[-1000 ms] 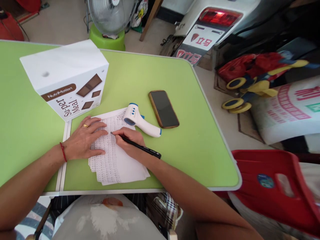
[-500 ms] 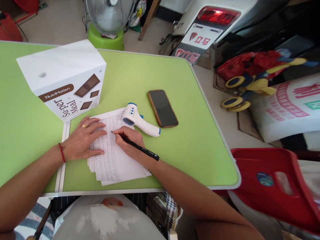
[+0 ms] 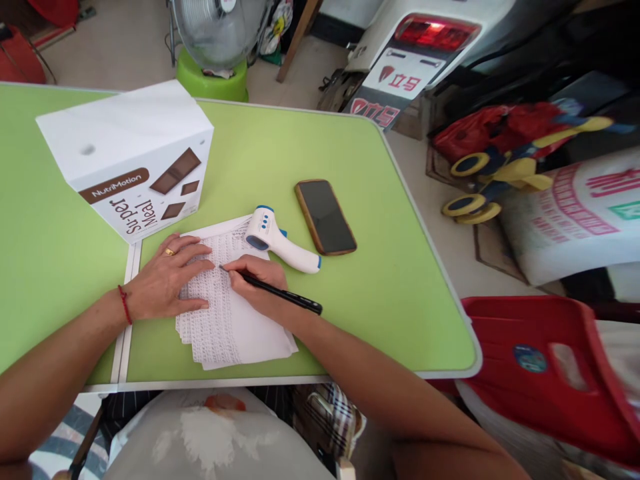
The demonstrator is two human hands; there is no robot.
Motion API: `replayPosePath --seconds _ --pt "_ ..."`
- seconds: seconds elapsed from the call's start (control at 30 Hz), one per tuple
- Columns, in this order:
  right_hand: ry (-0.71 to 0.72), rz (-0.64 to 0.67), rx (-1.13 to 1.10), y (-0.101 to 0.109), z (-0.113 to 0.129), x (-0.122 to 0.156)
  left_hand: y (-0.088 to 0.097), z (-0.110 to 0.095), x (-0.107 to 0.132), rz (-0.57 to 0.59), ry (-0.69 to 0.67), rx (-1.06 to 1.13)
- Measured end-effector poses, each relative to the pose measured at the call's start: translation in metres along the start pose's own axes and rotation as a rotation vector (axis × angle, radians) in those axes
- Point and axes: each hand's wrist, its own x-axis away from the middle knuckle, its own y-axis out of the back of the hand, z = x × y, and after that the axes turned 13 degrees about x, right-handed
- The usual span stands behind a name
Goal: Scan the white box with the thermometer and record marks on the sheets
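While the right hand [image 3: 257, 290] curls closed around a black pen [image 3: 285, 300], its tip touching the printed sheets [image 3: 240, 343], the left hand [image 3: 167, 280] lies flat and open on the same stack, holding nothing. At the stack's far edge lies a white infrared thermometer [image 3: 275, 250], just beside a face-up smartphone [image 3: 325, 217], with a NutriMotion Super Meal box [image 3: 135, 160] nearby on the green folding table [image 3: 400, 267]. Beyond the table stand an electric fan [image 3: 217, 30] and a scooter's red tail light [image 3: 435, 33].
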Motion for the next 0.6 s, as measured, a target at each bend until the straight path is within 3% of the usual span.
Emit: replayPosePath --seconds 0.13,0.6 --pt "0.033 -0.022 0.035 -0.0016 -0.0011 0.0004 -0.0004 0.0005 0.0003 -0.008 -0.018 -0.015" --pt "-0.045 0.035 0.045 0.0009 -0.0013 0.0013 -0.0003 0.0012 0.0004 -0.003 -0.002 0.018"
